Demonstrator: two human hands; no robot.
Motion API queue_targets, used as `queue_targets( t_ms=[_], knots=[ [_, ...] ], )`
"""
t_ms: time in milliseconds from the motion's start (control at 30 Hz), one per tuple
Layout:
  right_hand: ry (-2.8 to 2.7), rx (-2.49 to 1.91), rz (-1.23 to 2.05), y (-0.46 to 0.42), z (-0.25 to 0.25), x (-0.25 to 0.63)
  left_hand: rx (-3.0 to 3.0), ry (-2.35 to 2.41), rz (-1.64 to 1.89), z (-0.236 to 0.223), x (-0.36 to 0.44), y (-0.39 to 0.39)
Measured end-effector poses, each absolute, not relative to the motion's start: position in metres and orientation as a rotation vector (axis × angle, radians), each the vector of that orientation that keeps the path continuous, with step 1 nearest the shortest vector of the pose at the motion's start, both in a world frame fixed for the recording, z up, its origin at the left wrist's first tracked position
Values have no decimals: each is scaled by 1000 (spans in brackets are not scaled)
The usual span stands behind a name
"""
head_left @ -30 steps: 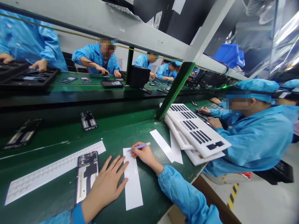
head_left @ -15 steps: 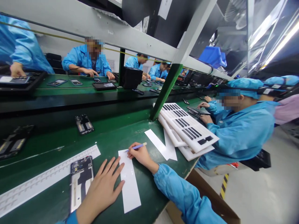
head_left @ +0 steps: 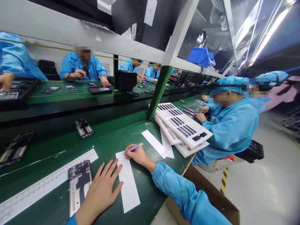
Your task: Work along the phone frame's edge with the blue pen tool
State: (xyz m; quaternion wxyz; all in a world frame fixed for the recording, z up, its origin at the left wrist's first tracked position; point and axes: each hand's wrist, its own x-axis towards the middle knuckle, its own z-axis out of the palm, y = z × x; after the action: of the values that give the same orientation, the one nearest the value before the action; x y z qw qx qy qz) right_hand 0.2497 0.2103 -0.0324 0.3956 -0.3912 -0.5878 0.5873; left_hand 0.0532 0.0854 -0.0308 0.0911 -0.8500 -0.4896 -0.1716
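Note:
My left hand (head_left: 100, 190) lies flat with its fingers spread on the green bench, its fingertips on the left edge of a white paper strip (head_left: 127, 182). Beside it on the left lies an opened phone frame (head_left: 78, 184). My right hand (head_left: 138, 154) is closed round a thin blue tool (head_left: 133, 148), whose tip rests at the top end of that strip.
A long white sticker sheet (head_left: 44, 184) lies at the left. More white strips (head_left: 157, 143) and stacked white foam trays (head_left: 182, 128) sit to the right by a green post (head_left: 158, 93). Phone frames (head_left: 83, 128) lie on the belt. A co-worker in blue (head_left: 229, 128) sits at the right.
The view has swung a little to the right and up. Both hands keep the same hold on the strip and the tool.

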Motion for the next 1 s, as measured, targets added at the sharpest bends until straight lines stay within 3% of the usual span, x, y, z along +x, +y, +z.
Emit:
queue_targets(
  t_ms=[800,1000],
  knots=[
    [-1338,-985,1606,206,-20,252,-2558,-1522,-476,-28,55,86],
    [-1333,-990,1572,205,-20,252,-2511,-1481,-629,0,62,71]
  ],
)
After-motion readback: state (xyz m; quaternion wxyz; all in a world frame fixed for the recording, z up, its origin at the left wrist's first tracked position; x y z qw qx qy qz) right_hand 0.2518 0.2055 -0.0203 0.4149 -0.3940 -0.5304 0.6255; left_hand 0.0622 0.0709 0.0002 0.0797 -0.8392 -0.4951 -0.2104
